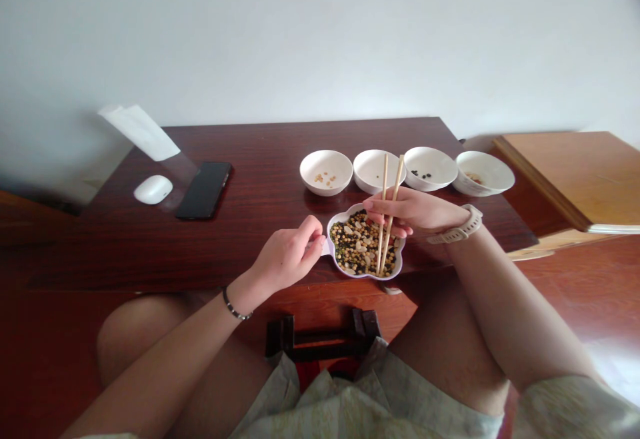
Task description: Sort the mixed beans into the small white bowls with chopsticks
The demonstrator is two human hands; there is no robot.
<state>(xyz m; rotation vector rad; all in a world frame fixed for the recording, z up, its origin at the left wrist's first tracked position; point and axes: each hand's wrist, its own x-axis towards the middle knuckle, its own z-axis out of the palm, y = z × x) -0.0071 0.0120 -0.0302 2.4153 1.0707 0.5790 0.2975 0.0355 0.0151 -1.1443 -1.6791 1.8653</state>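
Observation:
My right hand [410,212] grips a pair of wooden chopsticks [388,216], and their tips reach down into a mix of beans [357,246]. The beans are pale, black and green, and they fill a white flower-shaped dish [367,276]. My left hand [287,256] pinches the dish's small white tab [325,246] at its left side. Beyond the dish stand several white bowls in a row. One bowl [326,182] holds a few pale beans, another [429,176] holds a few black beans, and a third [483,176] holds a few reddish ones.
The dark reddish wooden table [115,246] also carries a black smartphone [204,190] and a white computer mouse [153,189]. A white paper [140,132] leans at the back left. A wooden board [550,179] stands to the right, with a dark wooden frame [320,336] below.

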